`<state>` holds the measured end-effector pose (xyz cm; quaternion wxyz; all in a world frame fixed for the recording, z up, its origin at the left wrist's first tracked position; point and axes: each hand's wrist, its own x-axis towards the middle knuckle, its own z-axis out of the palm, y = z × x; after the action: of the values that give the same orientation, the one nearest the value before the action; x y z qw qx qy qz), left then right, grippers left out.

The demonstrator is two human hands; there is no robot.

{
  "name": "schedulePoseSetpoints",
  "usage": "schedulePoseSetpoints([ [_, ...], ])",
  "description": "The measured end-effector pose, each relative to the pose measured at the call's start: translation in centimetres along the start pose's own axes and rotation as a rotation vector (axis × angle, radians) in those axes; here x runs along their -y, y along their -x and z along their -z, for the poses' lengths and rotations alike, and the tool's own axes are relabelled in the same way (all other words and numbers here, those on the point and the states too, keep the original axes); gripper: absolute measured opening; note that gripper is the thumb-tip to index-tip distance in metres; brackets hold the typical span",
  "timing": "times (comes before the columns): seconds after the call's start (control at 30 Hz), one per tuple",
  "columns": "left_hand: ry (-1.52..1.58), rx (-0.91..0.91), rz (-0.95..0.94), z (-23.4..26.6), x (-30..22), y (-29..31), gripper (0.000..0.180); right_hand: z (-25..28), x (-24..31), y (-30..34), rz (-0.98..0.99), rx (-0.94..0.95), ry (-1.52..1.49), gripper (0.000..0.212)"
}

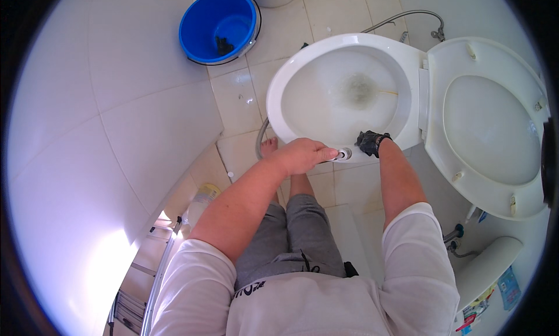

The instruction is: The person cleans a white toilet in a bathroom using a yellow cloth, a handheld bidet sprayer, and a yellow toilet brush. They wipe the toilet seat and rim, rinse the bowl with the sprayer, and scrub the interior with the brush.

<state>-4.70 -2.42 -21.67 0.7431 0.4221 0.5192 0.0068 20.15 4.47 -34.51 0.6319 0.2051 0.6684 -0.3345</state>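
My left hand [305, 155] is closed around a chrome hand sprayer [345, 154], whose round head sits by the near rim of the white toilet bowl [276, 97]. A grey flexible hose [260, 139] curves down near my left wrist. My right hand [371, 143] is in what looks like a black glove and reaches over the bowl's near rim, close to the sprayer head. Its fingers are bunched and dark, so I cannot tell whether they hold anything. Water with a greyish patch lies in the bowl. The toilet lid and seat [492, 129] are raised to the right.
A blue bucket [218, 25] with a dark item inside stands at the far left on the tiled floor [236, 97]. A metal hose [402, 16] runs behind the bowl. A white basin [489, 272] is at lower right, a folding ladder [160, 272] at lower left.
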Motion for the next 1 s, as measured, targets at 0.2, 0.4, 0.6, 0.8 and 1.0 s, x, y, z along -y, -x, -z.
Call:
schedulePoseSetpoints([
  [0.2,-0.048,0.021,0.014,0.1,-0.4,-0.2,0.056,0.3,0.2,0.6,-0.064,-0.042,-0.134,0.049],
  [0.4,-0.029,0.016,0.002,-0.2,0.1,-0.9,0.055,0.2,0.4,0.8,-0.106,-0.079,-0.216,0.052],
  [0.6,-0.037,0.021,0.035,-0.1,-0.5,-0.7,0.052,-0.2,0.4,0.9,-0.156,-0.128,-0.287,0.055],
  [0.8,-0.034,-0.006,-0.010,-0.5,0.1,-1.1,0.051,0.2,0.7,0.8,-0.153,-0.111,-0.345,0.061],
  [1.0,-0.010,-0.014,-0.015,-0.6,0.2,-1.1,0.052,0.1,1.0,1.6,-0.153,-0.202,-0.449,0.062],
])
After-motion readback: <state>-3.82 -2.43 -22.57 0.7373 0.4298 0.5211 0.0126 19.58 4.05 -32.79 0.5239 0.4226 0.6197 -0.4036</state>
